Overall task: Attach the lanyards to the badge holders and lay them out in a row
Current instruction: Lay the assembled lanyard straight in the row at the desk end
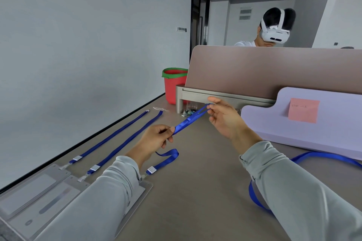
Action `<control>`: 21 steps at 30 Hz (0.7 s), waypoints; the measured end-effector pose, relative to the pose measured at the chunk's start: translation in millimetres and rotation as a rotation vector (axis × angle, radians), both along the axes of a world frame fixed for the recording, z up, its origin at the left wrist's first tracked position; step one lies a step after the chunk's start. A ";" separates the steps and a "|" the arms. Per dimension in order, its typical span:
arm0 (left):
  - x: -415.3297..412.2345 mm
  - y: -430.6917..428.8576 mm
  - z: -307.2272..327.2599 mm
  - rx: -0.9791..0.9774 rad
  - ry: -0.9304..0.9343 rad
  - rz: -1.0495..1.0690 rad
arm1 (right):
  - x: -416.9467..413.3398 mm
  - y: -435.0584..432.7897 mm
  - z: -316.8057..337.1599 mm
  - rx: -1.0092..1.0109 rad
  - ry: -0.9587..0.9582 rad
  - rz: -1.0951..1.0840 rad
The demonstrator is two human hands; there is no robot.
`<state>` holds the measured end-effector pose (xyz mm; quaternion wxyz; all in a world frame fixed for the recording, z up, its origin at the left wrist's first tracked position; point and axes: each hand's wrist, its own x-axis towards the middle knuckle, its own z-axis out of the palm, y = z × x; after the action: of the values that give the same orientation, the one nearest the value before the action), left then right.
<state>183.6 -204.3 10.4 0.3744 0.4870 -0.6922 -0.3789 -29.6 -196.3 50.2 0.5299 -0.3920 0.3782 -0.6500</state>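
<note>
— So, what are the hands holding?

— One blue lanyard, stretched in the air above the table. The left hand pinches its near end, the right hand pinches the far loop between fingertips.

— And the badge holders?

— That strap runs down to a holder under the left sleeve. Two finished ones lie beside it, straps straight along the wall edge.
</note>
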 end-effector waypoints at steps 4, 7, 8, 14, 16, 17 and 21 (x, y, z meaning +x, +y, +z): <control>5.2 0.3 2.6 -0.003 -0.001 -0.017 | 1.3 -2.3 -1.8 0.026 -0.047 0.011; 9.1 1.3 6.8 -0.023 -0.023 -0.039 | 1.9 -7.1 -5.7 0.031 0.120 -0.054; 10.5 1.8 8.3 -0.030 -0.030 -0.041 | 2.2 -8.4 -6.3 0.034 0.192 -0.073; 22.0 2.1 12.9 -0.029 -0.045 -0.003 | 11.7 -19.5 -9.5 0.021 0.487 -0.115; 29.5 0.4 12.5 -0.008 -0.029 0.028 | 16.4 -25.8 -12.2 0.003 0.499 -0.090; 33.4 -0.9 11.8 0.005 -0.018 0.041 | 18.8 -29.3 -12.9 -0.004 0.496 -0.084; 44.5 -5.7 9.4 0.038 -0.024 0.057 | 29.7 -46.8 -19.5 0.030 0.488 -0.103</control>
<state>228.0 -210.1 19.8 0.3674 0.5180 -0.6751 -0.3753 0.1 -243.1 30.7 0.3947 -0.5095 0.5242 -0.5566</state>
